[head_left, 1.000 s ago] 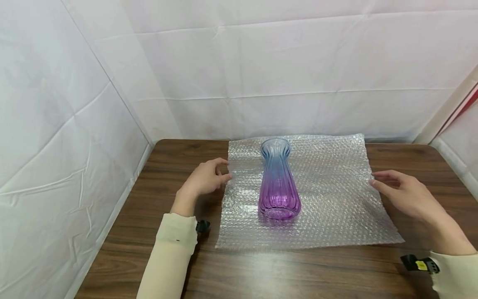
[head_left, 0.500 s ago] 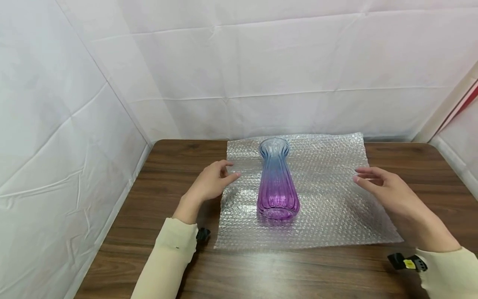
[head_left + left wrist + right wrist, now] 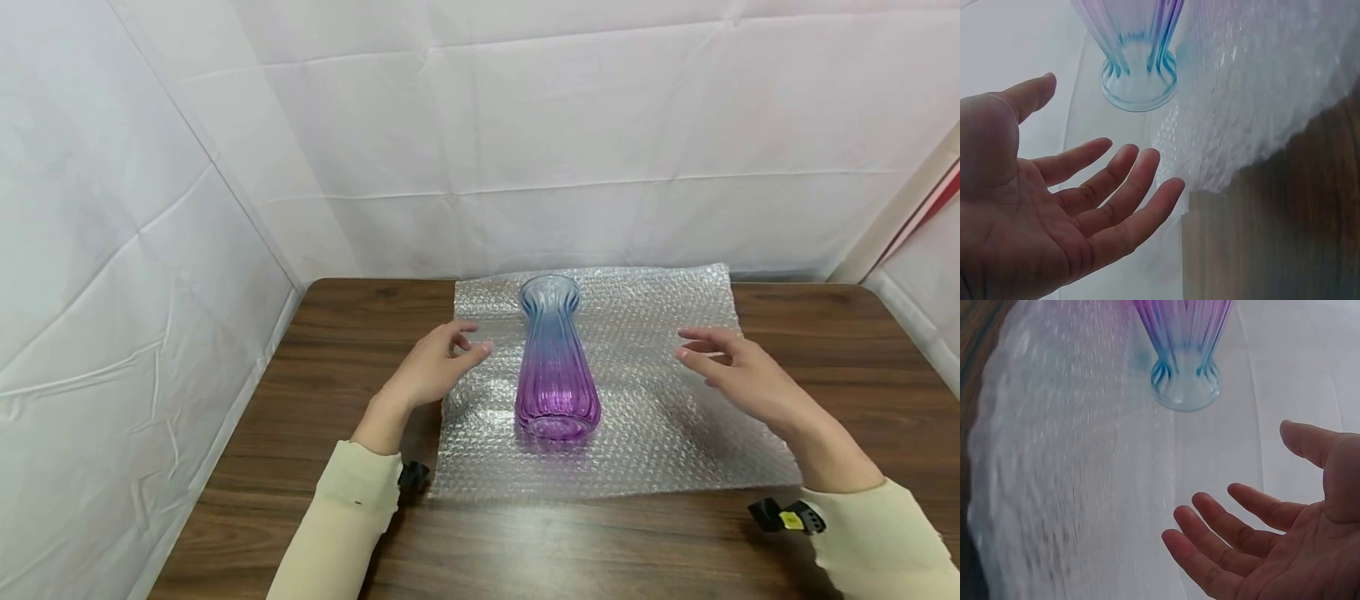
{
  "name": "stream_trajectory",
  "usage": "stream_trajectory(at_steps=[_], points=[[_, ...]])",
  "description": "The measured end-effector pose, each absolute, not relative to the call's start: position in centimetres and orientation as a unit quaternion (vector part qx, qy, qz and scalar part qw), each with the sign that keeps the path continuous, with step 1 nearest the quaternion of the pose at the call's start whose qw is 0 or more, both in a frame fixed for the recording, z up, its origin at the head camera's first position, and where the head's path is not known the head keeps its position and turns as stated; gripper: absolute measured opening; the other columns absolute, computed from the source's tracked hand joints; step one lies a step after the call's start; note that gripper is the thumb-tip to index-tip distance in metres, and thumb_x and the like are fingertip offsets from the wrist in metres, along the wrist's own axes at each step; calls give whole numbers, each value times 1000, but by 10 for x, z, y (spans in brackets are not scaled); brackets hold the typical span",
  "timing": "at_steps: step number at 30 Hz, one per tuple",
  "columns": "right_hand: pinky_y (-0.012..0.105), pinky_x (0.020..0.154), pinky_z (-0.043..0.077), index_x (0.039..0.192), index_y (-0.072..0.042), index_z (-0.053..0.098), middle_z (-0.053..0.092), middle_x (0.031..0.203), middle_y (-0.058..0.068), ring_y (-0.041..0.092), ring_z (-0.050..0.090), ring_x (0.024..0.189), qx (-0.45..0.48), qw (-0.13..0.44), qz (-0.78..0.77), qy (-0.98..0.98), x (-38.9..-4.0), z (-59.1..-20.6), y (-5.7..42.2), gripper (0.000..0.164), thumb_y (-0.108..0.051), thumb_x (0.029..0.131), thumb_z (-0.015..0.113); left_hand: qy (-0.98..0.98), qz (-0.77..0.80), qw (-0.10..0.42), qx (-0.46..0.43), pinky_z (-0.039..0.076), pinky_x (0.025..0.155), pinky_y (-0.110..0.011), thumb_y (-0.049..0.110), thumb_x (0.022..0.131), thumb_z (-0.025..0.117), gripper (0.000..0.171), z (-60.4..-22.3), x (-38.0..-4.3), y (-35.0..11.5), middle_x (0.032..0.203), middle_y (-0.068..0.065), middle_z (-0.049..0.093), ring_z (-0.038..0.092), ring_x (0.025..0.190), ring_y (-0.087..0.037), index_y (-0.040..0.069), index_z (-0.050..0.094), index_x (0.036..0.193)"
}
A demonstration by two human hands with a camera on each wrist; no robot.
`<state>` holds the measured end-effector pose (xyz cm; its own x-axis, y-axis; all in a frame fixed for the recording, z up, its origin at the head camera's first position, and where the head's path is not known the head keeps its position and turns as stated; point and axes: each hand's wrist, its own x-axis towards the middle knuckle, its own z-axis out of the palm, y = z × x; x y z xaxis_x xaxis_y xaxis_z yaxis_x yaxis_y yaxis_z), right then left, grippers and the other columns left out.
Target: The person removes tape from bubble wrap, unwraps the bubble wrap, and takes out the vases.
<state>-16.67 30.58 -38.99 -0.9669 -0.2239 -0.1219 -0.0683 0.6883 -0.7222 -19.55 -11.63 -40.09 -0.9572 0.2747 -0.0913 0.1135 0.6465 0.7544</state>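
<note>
A ribbed glass vase (image 3: 557, 367), blue at the mouth and purple at the base, lies on its side on a sheet of bubble wrap (image 3: 645, 450). Its mouth faces the back wall. Just left of the vase, my left hand (image 3: 431, 367) hovers at the sheet's left border, fingers loosely bent and apart from the glass. Over the right half of the sheet, my right hand (image 3: 750, 383) is farther from the vase, also holding nothing. Both wrist views show spread fingers and the vase's clear blue rim (image 3: 1139, 94); the purple end runs out of frame there.
The bubble wrap lies flat on a dark wooden table (image 3: 480, 550). White fabric walls (image 3: 562, 125) stand close behind the table and along its left side. A black wrist strap (image 3: 787, 517) sits at the right sleeve.
My right hand has moved left from the sheet's right edge to above the bubble wrap. My left hand has come slightly right, closer to the vase. Vase and sheet stay put.
</note>
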Motion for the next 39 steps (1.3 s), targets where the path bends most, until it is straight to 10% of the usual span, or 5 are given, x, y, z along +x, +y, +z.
stream_trajectory(at_steps=[25,33,39], points=[[55,100,56,158,-8,39,53,148,23,42,59,129,-102,126,-445,881,-175,-390,248,71,-51,105,56,887,422,142,124,52,102,-53,52,102,61,66,-398,-191,-86,135,-9,64,66,116,-28,18,44,157],[53,98,57,158,-6,39,54,147,23,43,59,129,-111,132,-461,870,-178,-389,235,68,-46,106,57,895,404,141,128,-1,113,-85,57,102,58,66,-397,-191,-77,136,-4,66,62,128,-32,23,44,156],[52,98,57,158,-7,39,54,147,22,43,59,128,-110,140,-472,864,-181,-389,227,69,-46,105,59,886,417,147,137,35,116,-68,54,102,59,69,-396,-191,-72,135,-9,66,66,120,-31,16,42,158]])
